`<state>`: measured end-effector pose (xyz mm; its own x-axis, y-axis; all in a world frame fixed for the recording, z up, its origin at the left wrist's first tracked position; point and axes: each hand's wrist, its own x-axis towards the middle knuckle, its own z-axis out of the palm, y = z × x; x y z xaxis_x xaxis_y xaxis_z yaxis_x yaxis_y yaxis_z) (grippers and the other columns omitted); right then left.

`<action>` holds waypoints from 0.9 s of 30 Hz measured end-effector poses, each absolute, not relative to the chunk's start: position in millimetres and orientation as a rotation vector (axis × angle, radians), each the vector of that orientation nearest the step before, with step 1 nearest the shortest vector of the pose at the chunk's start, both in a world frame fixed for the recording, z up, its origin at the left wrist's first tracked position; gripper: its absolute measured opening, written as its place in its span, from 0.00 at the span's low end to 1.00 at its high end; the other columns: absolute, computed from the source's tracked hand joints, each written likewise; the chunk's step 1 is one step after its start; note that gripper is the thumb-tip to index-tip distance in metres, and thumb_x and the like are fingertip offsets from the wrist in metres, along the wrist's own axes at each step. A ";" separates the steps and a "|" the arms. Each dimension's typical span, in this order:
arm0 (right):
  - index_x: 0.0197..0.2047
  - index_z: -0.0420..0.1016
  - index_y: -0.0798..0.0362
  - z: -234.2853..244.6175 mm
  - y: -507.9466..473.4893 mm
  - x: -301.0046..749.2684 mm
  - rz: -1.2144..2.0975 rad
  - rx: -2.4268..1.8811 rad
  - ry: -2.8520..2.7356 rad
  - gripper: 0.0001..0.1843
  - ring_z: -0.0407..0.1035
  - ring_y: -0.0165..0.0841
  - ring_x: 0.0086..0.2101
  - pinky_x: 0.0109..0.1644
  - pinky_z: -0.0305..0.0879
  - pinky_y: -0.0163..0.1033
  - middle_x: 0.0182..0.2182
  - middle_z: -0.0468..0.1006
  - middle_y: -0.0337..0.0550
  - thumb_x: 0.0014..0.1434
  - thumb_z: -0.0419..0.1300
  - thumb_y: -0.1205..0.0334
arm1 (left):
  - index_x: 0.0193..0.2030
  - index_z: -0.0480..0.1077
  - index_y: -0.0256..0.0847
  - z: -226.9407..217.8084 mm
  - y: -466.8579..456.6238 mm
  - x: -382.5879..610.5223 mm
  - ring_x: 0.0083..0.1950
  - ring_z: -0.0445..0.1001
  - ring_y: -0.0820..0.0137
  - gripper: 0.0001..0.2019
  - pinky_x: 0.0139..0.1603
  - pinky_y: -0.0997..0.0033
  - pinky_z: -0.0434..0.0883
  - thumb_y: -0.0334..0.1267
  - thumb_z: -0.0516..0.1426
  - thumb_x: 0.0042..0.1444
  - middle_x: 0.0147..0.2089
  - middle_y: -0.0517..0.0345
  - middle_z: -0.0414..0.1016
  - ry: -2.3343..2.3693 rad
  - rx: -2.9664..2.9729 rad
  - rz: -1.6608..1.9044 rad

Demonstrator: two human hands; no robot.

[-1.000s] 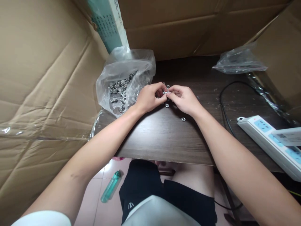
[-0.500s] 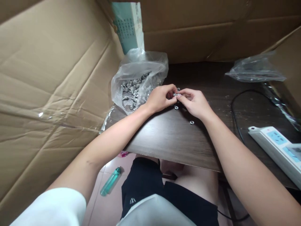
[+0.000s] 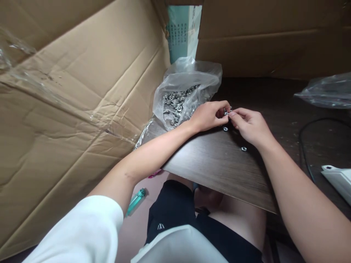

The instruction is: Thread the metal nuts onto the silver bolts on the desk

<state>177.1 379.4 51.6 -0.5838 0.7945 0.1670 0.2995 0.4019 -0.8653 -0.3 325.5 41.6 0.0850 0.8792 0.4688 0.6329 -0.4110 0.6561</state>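
My left hand (image 3: 208, 116) and my right hand (image 3: 249, 124) meet over the dark wooden table (image 3: 216, 164), fingers pinched together on a small metal bolt (image 3: 227, 111) held between them. Just under the hands a loose nut (image 3: 225, 128) lies on the table, and another nut (image 3: 243, 148) lies nearer to me by my right wrist. Left of my left hand, an open clear plastic bag (image 3: 186, 91) holds several metal bolts.
Brown cardboard sheets (image 3: 76, 102) wall in the table at the left and the back. A second clear bag (image 3: 326, 95) lies at the far right, with a black cable (image 3: 303, 146) and a white power strip (image 3: 338, 180). A green lighter (image 3: 135, 202) lies on the floor.
The camera has swung to the left, so everything sits further right in the picture. Both hands stay pinched together on the small bolt at the same place on the table.
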 end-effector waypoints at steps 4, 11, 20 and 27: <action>0.35 0.77 0.51 48.0 382.2 177.0 1.114 -0.908 -2.058 0.19 0.64 0.35 0.24 0.28 0.59 0.40 0.23 0.70 0.42 0.58 0.64 0.43 | 0.41 0.74 0.40 42.6 325.6 -0.5 0.35 0.75 0.69 0.05 0.39 0.69 0.69 0.35 0.60 0.58 0.34 0.58 0.78 1.529 2.093 1.228; 0.33 0.75 0.51 49.1 382.0 177.0 1.090 -0.913 -2.084 0.21 0.61 0.34 0.23 0.27 0.56 0.40 0.22 0.68 0.41 0.60 0.63 0.40 | 0.40 0.74 0.40 42.1 326.7 0.4 0.34 0.75 0.69 0.05 0.38 0.69 0.69 0.33 0.60 0.56 0.32 0.59 0.78 1.517 2.106 1.233; 0.32 0.75 0.50 51.1 380.3 174.3 1.106 -0.915 -2.063 0.17 0.57 0.32 0.21 0.25 0.52 0.39 0.20 0.65 0.39 0.58 0.63 0.44 | 0.40 0.74 0.40 41.8 324.9 -1.0 0.34 0.75 0.70 0.05 0.38 0.70 0.68 0.35 0.60 0.57 0.33 0.59 0.78 1.500 2.078 1.245; 0.33 0.75 0.53 54.4 377.9 172.6 1.169 -0.979 -2.030 0.12 0.56 0.31 0.21 0.25 0.51 0.39 0.20 0.64 0.37 0.54 0.61 0.51 | 0.42 0.74 0.40 42.5 324.0 -1.1 0.35 0.75 0.69 0.05 0.37 0.68 0.67 0.35 0.61 0.59 0.32 0.59 0.78 1.506 2.057 1.213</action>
